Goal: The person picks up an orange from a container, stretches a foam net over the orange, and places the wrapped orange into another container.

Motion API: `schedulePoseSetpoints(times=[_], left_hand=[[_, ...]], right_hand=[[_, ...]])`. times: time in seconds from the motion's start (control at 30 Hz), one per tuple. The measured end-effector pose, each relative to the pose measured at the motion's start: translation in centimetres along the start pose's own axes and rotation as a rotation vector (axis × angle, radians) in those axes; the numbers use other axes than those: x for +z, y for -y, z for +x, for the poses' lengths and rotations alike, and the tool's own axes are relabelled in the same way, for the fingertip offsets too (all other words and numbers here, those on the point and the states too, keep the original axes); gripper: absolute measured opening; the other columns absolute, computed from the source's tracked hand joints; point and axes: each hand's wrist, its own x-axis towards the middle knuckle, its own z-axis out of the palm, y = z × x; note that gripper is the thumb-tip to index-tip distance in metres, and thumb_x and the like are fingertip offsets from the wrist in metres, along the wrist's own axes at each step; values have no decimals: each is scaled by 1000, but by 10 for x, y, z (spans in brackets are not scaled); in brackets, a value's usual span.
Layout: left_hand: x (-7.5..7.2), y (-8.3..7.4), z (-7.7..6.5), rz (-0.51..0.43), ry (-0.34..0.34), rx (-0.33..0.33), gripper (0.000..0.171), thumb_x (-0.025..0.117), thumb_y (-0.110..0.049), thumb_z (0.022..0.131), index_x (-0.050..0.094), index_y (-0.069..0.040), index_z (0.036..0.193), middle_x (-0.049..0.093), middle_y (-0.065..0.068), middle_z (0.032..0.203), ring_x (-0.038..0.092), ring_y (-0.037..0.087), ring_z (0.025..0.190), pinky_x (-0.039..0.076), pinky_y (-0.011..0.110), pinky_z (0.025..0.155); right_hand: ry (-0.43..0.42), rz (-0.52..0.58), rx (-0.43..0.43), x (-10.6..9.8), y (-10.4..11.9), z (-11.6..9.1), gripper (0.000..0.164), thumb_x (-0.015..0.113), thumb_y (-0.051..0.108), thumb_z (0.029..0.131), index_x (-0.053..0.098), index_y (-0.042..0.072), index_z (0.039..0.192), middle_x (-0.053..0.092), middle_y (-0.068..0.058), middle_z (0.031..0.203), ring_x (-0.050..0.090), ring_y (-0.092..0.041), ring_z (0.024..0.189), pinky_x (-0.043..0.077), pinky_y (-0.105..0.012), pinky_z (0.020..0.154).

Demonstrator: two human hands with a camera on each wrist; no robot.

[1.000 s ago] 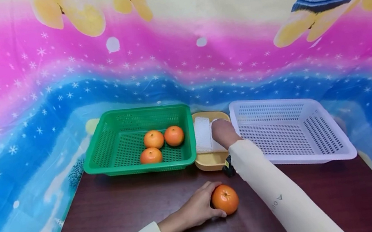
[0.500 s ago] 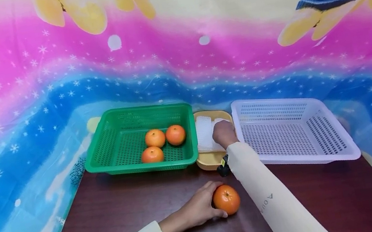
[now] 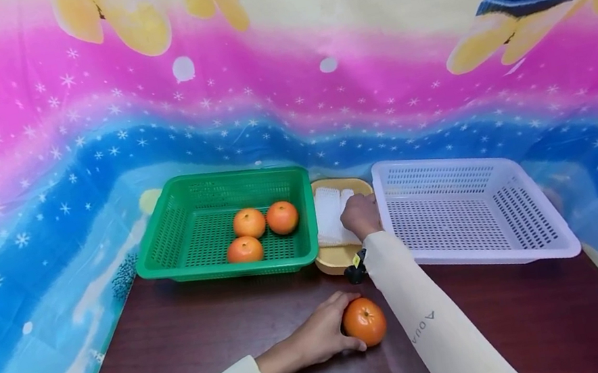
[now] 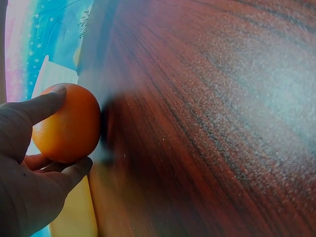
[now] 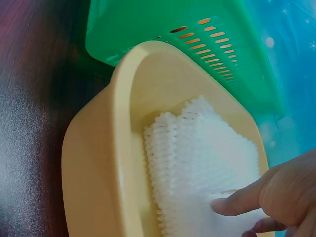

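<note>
Head: left hand (image 3: 325, 335) clamped on an orange fruit (image 3: 366, 323) on the surface (image 3: 204, 363); right hand (image 3: 361, 215) over white foam netting (image 3: 331, 217) in a tan tray (image 3: 338, 262), between green basket (image 3: 229, 269) and pale basket (image 3: 444, 227). Left wrist: thumb and fingers on opposite sides of the fruit. Right wrist: thumb touches the netting, can't tell if pinching.

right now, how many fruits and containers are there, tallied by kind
Round orange fruits: 4
Perforated rectangular plastic baskets, one green and one pale lavender: 2
Yellow tub with rounded corners: 1
Total: 7
</note>
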Motion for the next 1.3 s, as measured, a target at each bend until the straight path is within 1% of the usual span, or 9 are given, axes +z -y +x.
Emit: schedulePoseSetpoints(times=[0.17, 0.3, 0.47, 0.6, 0.73, 0.97, 1.17, 1.23, 1.3], left_hand=[[0, -1, -1, 6, -3, 15, 81, 93, -24, 74, 54, -6, 142, 59, 4, 136, 58, 13, 123, 48, 27, 107], [-1, -1, -1, 6, 1, 13, 81, 93, -24, 74, 54, -6, 142, 59, 4, 136, 58, 13, 122, 48, 28, 107], [-1, -1, 1, 11, 8, -2, 82, 94, -25, 74, 53, -6, 143, 59, 3, 136, 57, 13, 123, 48, 28, 107], [-1, -1, 2, 22, 8, 2, 83, 94, -25, 73, 54, -5, 143, 59, 3, 137, 58, 13, 123, 48, 28, 108], [-1, -2, 2, 31, 5, 6, 83, 94, -25, 73, 54, -5, 143, 60, 3, 137, 58, 13, 124, 48, 29, 108], [-1, -1, 3, 25, 6, -5, 83, 94, -27, 73, 54, -6, 143, 60, 3, 136, 57, 14, 124, 48, 29, 108], [-2, -1, 2, 20, 8, -12, 85, 93, -29, 74, 52, -5, 144, 59, 4, 138, 57, 14, 126, 48, 30, 108], [-1, -2, 2, 21, 4, -12, 85, 93, -29, 74, 52, -5, 145, 60, 3, 137, 57, 15, 125, 48, 30, 108], [-1, -2, 2, 19, 2, -17, 85, 93, -30, 75, 52, -5, 145, 60, 3, 137, 57, 15, 125, 48, 30, 108]], right_hand=[[-53, 7, -4, 1, 3, 0, 23, 49, 9, 102, 60, -9, 112, 63, -27, 111, 58, -43, 114, 41, -54, 112], [-105, 12, -25, 3, 5, 1, 21, 50, 8, 102, 65, -1, 91, 68, -20, 92, 65, -38, 93, 45, -53, 106], [-163, 20, -61, 3, 6, 4, 34, 52, 5, 100, 61, 7, 67, 64, -14, 67, 66, -33, 79, 47, -50, 103], [-183, 67, -77, -1, 8, 5, 34, 51, 3, 99, 58, 9, 66, 62, -12, 66, 65, -31, 77, 52, -49, 95], [-181, 146, -54, -10, 8, 5, 30, 52, 3, 98, 56, 10, 69, 64, -14, 75, 64, -28, 73, 56, -45, 73], [-186, 69, -89, -31, 5, 5, 31, 51, 1, 96, 52, 10, 67, 58, -13, 66, 59, -27, 63, 48, -40, 55], [-181, 127, -95, -50, -3, 6, 31, 59, -2, 92, 47, 10, 66, 39, -3, 63, 40, -18, 59, 38, -30, 53], [-176, 169, -97, -56, -8, 6, 30, 64, -1, 90, 48, 9, 67, 42, -3, 65, 40, -18, 61, 39, -30, 55], [-167, 220, -98, -63, -11, 4, 18, 70, 2, 89, 59, 4, 74, 57, -9, 73, 49, -20, 66, 45, -31, 59]])
